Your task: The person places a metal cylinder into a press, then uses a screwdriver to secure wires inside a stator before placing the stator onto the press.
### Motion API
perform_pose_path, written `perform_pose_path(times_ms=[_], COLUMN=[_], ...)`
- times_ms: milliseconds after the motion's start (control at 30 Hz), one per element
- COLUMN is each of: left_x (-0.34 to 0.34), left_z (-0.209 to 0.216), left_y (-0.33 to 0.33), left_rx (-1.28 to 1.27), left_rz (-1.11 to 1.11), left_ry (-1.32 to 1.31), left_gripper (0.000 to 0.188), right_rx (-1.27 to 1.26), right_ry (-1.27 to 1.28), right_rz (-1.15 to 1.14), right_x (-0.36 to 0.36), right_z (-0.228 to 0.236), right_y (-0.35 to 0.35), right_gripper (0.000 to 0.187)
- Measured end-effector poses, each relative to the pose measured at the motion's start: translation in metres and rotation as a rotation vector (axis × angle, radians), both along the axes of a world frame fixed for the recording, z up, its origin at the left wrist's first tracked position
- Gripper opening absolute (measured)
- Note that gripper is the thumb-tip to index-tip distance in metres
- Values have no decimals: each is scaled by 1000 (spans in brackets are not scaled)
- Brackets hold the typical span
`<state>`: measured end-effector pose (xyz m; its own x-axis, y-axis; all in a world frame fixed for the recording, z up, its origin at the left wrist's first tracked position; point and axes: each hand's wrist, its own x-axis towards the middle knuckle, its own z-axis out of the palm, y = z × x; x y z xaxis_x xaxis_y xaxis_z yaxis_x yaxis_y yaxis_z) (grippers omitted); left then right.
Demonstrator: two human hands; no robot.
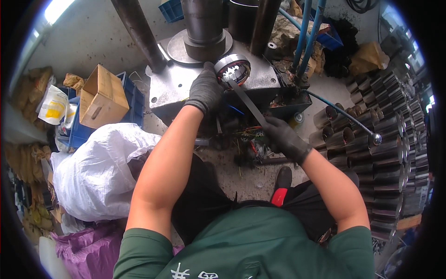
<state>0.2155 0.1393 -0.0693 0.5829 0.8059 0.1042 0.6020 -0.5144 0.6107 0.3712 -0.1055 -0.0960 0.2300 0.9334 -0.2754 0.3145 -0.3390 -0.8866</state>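
A short metal ring (pixel 232 66) with reddish and white parts inside stands tilted on the steel press bed (pixel 172 88). My left hand (pixel 206 88), in a dark grey glove, holds the ring's left side; its fingertips are partly hidden. A long flat metal bar (pixel 251 106) slants up from my right hand (pixel 284 138), also gloved, which is closed around its lower end. The bar's far tip reaches into the ring's opening. Just behind the ring, the press ram (pixel 202 28) comes down onto a round plate (pixel 175 48).
Many metal cylinders (pixel 385 153) are stacked at the right, with a ball-ended lever (pixel 375 138) before them. At the left are a cardboard box (pixel 104 100), a blue crate (pixel 134 100), a white sack (pixel 97 172) and a purple sack (pixel 88 249). Coloured wire scraps (pixel 253 135) lie below the bed.
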Motion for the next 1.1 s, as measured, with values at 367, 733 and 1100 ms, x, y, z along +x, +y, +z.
perform_pose_path(times_ms=[367, 733, 1100], left_x=[14, 2, 16], left_z=[6, -49, 7], left_y=[-1, 43, -43], left_rx=[-86, -91, -774], left_rz=[70, 15, -209], left_ry=[-31, -477, -967], left_gripper=[58, 45, 31], right_rx=[-309, -451, -263], right_ry=[-718, -905, -243], right_rz=[265, -2, -622], right_x=[81, 76, 58], right_z=[-238, -291, -295], right_y=[-108, -110, -45], right_gripper=[22, 40, 51])
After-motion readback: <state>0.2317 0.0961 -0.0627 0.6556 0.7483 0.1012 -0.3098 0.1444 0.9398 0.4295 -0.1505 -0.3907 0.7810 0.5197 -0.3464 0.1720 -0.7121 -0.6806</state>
